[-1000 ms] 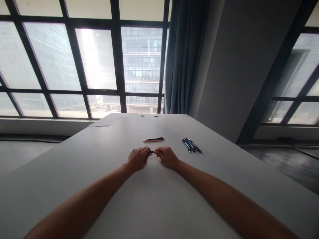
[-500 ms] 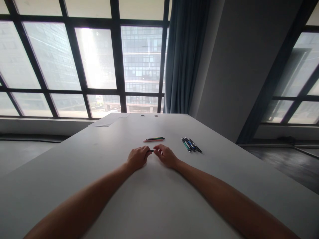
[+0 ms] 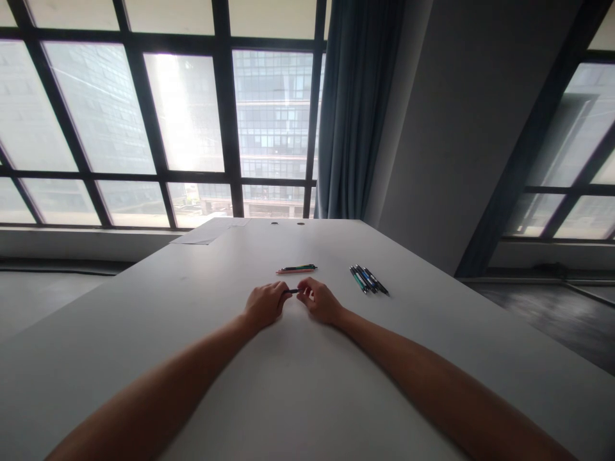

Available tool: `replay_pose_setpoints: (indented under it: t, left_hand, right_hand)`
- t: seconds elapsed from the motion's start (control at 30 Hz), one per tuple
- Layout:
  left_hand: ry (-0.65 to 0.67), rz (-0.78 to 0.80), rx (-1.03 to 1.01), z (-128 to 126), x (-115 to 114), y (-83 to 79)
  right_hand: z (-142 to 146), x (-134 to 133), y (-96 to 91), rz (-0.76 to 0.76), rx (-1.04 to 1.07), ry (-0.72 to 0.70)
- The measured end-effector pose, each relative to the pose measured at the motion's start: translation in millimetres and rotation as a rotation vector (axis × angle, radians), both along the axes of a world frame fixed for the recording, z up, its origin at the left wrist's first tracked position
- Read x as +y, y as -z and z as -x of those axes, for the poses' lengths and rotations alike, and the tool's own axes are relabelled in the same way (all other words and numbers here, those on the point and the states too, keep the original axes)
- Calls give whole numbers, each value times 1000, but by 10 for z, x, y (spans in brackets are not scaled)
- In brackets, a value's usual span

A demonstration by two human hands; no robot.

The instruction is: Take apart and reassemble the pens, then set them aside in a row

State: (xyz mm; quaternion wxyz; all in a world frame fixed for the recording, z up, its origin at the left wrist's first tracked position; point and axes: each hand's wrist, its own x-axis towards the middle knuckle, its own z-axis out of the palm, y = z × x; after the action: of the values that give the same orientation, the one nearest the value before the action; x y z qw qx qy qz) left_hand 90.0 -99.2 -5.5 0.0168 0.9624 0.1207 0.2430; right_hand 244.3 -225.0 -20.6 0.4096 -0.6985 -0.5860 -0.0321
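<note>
Both my hands rest on the white table, fingertips meeting over a small dark pen. My left hand is curled closed around one end of it. My right hand pinches the other end with thumb and fingers. Only a short dark stretch of the pen shows between the hands. Just beyond my hands lie a pink pen and a dark green pen side by side.
A small bunch of several pens lies to the right. A sheet of paper sits at the far left of the table, near two cable holes. Windows, a grey curtain and a wall stand behind.
My right hand has lifted and opened its fingers slightly, shifting its pinch on the pen. My left hand has stayed in place.
</note>
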Motion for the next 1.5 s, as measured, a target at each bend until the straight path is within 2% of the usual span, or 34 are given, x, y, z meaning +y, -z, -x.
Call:
replay_pose_setpoints:
  t: [0.4,0.6,0.8,0.97,1.03,1.13,1.23,1.33,1.5]
  left_hand:
    - [-18,10,11,14,-20,-22]
    - [-13,11,10,10,-11,-14]
    - [-13,16,15,5,-7,-12]
    - [-18,21,9,-5,23,27]
    - [-12,20,5,-10,35,42]
    - [-10,26,0,-16,41,52]
    - [-17,39,4,-21,32,46]
    - [-18,42,5,-22,19,36]
    - [-31,48,3,-18,11,32]
  right_hand:
    - [14,2,-18,17,8,-28]
    - [6,4,-12,5,2,13]
    - [27,-5,-25,-18,-16,-37]
    - [-121,-19,-64,-49,-47,-32]
    - [-261,-35,-71,-25,-65,45]
    - [-500,-83,-63,82,-148,282]
    - [-685,-143,-37,202,-262,444]
    - [-773,-173,-6,261,-290,525]
    - [-796,-155,33,294,-266,550]
